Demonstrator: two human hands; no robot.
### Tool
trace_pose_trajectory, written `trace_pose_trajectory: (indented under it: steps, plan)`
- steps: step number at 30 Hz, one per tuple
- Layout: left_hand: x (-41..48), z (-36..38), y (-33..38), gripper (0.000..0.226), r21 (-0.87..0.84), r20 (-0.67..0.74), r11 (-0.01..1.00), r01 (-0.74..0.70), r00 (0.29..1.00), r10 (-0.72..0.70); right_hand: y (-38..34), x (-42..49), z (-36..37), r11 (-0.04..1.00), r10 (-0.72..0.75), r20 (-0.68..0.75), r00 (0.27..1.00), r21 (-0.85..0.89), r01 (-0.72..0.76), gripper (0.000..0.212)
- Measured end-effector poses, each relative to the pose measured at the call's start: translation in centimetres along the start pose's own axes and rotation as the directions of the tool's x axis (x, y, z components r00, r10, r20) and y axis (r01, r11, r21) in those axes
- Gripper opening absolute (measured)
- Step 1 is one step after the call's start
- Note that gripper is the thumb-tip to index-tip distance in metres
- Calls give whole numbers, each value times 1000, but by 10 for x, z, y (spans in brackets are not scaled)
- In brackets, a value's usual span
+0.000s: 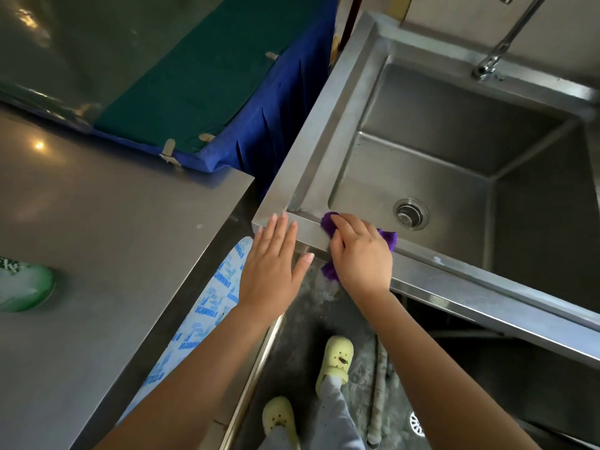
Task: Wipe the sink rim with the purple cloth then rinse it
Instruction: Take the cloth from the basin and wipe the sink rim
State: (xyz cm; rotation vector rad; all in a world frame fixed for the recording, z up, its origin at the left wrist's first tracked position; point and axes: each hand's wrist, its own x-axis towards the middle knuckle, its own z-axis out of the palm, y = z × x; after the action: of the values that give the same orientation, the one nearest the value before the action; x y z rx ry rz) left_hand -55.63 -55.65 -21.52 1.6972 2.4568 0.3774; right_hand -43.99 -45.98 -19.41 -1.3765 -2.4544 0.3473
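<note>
Head view looks down on the right hand [360, 254], which presses the purple cloth [388, 239] flat against the near rim of the steel sink [454, 274] close to its near-left corner. The fingers are curled over the cloth, bunching it under the palm — folds of purple stick out ahead of the fingertips, beyond the hand toward the basin, and below the thumb side over the rim's front edge.

Just beside that grip, toward the corner, the left hand [272, 264] lies open and holds nothing, fingers straight and together with their tips on the rim's corner, thumb spread toward the cloth. The two hands are near each other but not touching.

Beyond the cloth, inside the basin, sits the round drain strainer [410, 213]. Farther off, at the far rim, a metal tap [493, 56] rises from its base. A pale smear marks the rim [438, 260] further along from the grip.

To the left of the open hand runs a steel counter [113, 222] with a green object [22, 284] at its far edge — what it is cannot be told. Under the forearms, yellow clogs [336, 360] stand on a dark floor.
</note>
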Motion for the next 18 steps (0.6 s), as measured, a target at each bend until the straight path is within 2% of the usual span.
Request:
trace_pose_trajectory:
  steps: [6, 10, 14, 18]
  plan:
    - [5, 6, 16, 75, 13, -5, 1000, 28, 1000, -28, 9, 0, 0, 998, -29, 24, 999, -56, 30, 41]
    - [17, 9, 30, 75, 45, -1, 998, -45, 999, 45, 36, -14, -7, 996, 30, -49, 998, -87, -34, 36]
    - [23, 17, 36, 69, 92, -18, 995, -24, 1000, 26, 68, -28, -19, 991, 80, -98, 992, -95, -89, 34]
    - [22, 21, 37, 65, 89, -55, 996, 2, 998, 3, 65, -30, -19, 977, 167, -104, 980, -116, -179, 32]
